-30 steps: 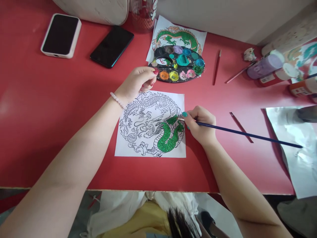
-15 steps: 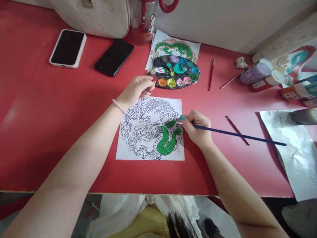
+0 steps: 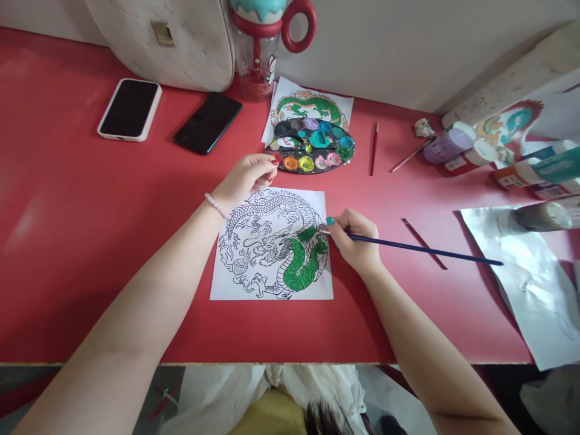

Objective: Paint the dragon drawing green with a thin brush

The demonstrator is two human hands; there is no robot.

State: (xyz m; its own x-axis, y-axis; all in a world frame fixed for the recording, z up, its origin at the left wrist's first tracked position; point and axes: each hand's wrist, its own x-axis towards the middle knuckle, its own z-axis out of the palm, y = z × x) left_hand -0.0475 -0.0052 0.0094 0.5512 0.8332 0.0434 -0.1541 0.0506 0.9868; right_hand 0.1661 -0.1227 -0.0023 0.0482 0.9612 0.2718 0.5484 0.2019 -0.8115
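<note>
My right hand (image 3: 360, 240) is closed around a long paintbrush with a blue handle (image 3: 426, 248). Its tip meets the right part of a white sheet with a dragon line drawing (image 3: 226, 284), beside a green-painted stretch of the body. The rest of the dragon is black outline on white. At the top left of this sheet, my left hand (image 3: 251, 175) pinches the left edge of a dark oval paint palette (image 3: 312, 148), its thumb on top. Paints of several colours fill the palette's wells. Under the palette lies a second dragon picture (image 3: 312, 106), coloured green and orange.
Left of the palette lie a black phone (image 3: 208, 122) and a white-framed device (image 3: 130, 110), with a pale bag (image 3: 167, 48) and a red-handled cup (image 3: 258, 60) behind. At right are thin brushes (image 3: 374, 149), paint bottles (image 3: 448, 143) and a silvery sheet (image 3: 521, 284).
The camera view has tilted upward, so the table things sit lower in the picture. Both hands keep their holds, and the brush tip stays by the same green part.
</note>
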